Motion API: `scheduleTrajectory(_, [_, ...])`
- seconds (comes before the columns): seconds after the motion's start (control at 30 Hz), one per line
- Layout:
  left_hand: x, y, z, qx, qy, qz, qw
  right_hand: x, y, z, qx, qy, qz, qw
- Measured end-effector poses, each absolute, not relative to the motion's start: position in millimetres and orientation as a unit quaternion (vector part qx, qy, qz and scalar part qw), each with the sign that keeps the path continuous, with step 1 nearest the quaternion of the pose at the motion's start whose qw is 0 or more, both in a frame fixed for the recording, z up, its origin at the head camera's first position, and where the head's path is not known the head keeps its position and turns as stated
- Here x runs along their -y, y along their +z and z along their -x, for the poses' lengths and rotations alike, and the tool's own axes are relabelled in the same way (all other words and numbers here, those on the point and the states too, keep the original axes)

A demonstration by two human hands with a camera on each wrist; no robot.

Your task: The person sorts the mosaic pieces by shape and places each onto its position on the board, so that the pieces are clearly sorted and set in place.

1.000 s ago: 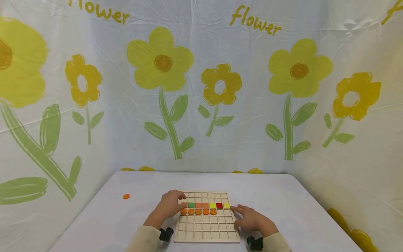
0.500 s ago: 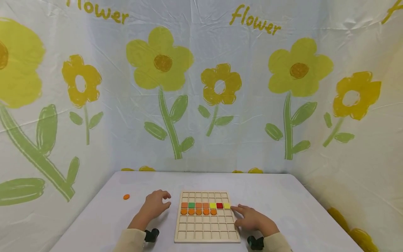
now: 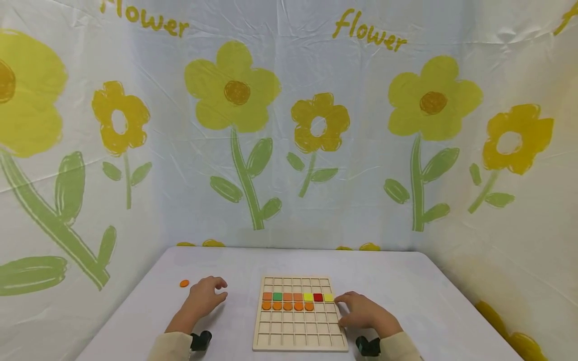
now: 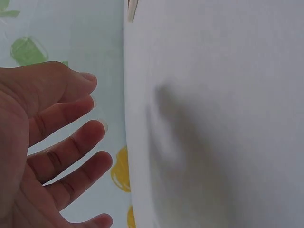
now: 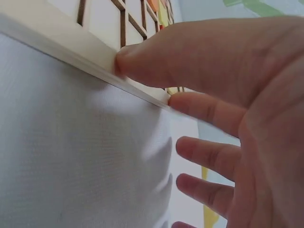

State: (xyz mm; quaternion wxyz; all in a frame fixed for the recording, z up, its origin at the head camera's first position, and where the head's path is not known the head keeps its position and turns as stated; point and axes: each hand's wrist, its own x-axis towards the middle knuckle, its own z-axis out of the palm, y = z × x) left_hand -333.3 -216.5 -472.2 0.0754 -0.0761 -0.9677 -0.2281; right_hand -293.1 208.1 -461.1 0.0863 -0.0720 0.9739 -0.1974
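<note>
A wooden grid board (image 3: 300,348) lies flat on the table. One row holds square tiles in orange, green (image 3: 277,297), yellow and red (image 3: 318,298). Just below it, several round orange discs (image 3: 288,306) sit side by side in the cells from the left. My left hand (image 3: 204,299) hovers left of the board, fingers loosely bent, thumb and fingers apart; its wrist view shows nothing in its grasp. Farther left, a single orange disc (image 3: 184,283) lies on the tabletop. At the board's right edge, my right hand (image 5: 266,109) rests thumb and index fingertips on the rim, other fingers spread.
The white table (image 3: 384,273) reaches back to a flower-printed cloth (image 3: 289,210), which also hangs at both sides. Dark wrist devices (image 3: 200,341) sit at the sleeve cuffs.
My left hand has left the tile row's left end and moved left across the table toward the loose disc. My right hand has stayed at the board's right edge.
</note>
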Motion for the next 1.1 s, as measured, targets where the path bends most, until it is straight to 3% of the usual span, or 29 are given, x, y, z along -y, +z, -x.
scheduleTrajectory(0.6, [260, -475, 335, 0.972, -0.225, 0.038, 0.062, -209, -467, 295, -0.960, -0.257, 0.065, 0.086])
scheduleTrajectory(1.1, [297, -475, 348, 0.968, -0.217, 0.049, 0.119, -211, -470, 295, -0.960, -0.258, 0.074, 0.083])
